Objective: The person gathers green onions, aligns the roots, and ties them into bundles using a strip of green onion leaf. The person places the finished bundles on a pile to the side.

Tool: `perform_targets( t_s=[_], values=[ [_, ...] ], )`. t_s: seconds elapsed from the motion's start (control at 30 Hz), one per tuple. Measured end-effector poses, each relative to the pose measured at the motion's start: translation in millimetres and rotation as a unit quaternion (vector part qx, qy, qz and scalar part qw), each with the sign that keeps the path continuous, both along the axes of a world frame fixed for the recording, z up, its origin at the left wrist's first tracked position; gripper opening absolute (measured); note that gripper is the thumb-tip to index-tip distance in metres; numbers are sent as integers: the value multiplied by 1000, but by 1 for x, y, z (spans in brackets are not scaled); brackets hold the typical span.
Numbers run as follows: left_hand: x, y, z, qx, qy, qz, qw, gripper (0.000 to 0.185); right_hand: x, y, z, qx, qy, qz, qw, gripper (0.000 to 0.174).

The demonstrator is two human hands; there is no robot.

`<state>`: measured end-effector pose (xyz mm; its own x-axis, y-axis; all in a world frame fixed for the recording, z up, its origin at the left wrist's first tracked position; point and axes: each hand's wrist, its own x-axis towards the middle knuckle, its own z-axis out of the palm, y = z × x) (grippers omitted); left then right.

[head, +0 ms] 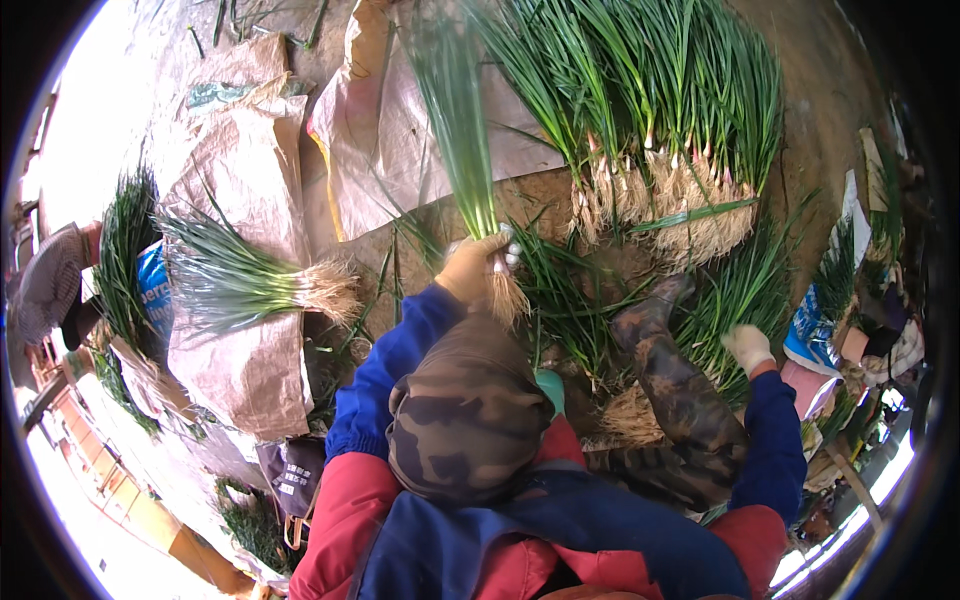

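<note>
My left hand (480, 259), in a tan glove, grips a small bunch of young green garlic (457, 142) just above its roots. The leaves point away from me and look blurred; the pale roots hang below my fingers. Over on the right, my gloved right hand (748, 349) is at a loose heap of green garlic (727, 300). Its fingers are blurred, so I cannot tell whether they hold any stalks. More loose leaves (574, 285) lie on the ground between my hands, beside my camouflage-clad leg and boot (667, 360).
Large bunches of green garlic (675, 90) lie at the far right, roots towards me. Another bunch (262, 289) rests on a woven sack (240, 382) at left. A second sack (390, 157) is spread ahead. People are at both sides, one in a checked sleeve (52, 277).
</note>
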<state>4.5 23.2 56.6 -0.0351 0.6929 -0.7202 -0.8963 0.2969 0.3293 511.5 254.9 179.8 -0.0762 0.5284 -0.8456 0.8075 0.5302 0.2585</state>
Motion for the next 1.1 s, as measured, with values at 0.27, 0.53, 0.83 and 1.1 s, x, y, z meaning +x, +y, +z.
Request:
perform_targets(
  t_s=[0.27,0.53,0.83,1.1],
  values=[
    [5,1,-14,-28,15,-18,999,19,-257,-19,-151,-22,631,-232,740,26],
    [-1,2,0,-16,1,-25,1000,20,-320,-44,-131,176,512,-190,819,25],
    [0,24,20,-9,65,-65,996,22,-349,-129,-70,229,570,76,785,17],
    [-6,15,6,61,-46,64,995,22,-324,-73,-111,220,498,-5,839,18]
  ],
)
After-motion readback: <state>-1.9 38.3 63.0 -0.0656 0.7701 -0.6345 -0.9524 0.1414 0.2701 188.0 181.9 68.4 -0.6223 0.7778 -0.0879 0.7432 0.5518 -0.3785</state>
